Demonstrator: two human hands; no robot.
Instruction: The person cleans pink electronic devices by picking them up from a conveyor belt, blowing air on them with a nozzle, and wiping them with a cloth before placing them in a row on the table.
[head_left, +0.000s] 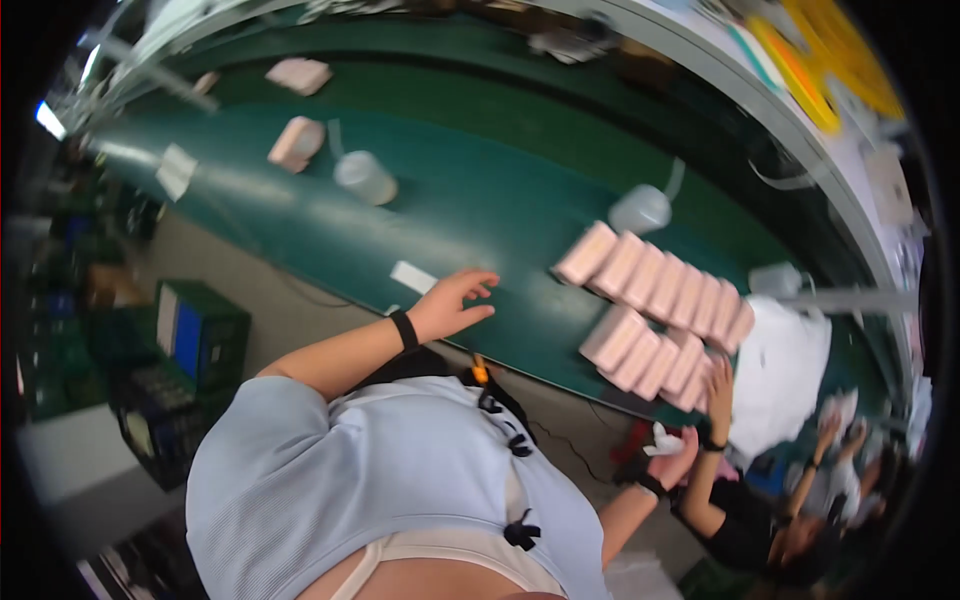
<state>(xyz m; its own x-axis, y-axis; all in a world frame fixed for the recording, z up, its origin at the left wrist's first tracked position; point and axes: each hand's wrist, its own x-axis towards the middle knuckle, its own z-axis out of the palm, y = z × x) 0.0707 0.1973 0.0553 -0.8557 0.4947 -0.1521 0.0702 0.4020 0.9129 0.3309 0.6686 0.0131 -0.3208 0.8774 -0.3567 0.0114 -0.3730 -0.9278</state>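
My left hand [455, 303], a black band at its wrist, hovers above the near edge of the green bench [440, 190]. Its fingers are apart and hold nothing; a small white card [413, 278] lies just left of it. Low on the right, my right hand [676, 462] is closed on a crumpled white tissue or cloth [664, 440], near the bench's front edge. Beyond it, pale pink boxes [660, 285] stand in two slanting rows. A co-worker's hand [719, 388] touches the right end of the nearer row [640, 352].
Two translucent bottles with thin spouts, one left [366, 178] and one right [640, 209], stand on the bench. Pink pieces [297, 144] lie at far left. White sheeting [782, 370] covers the bench's right part. Green crates [205, 330] stand on the floor at left.
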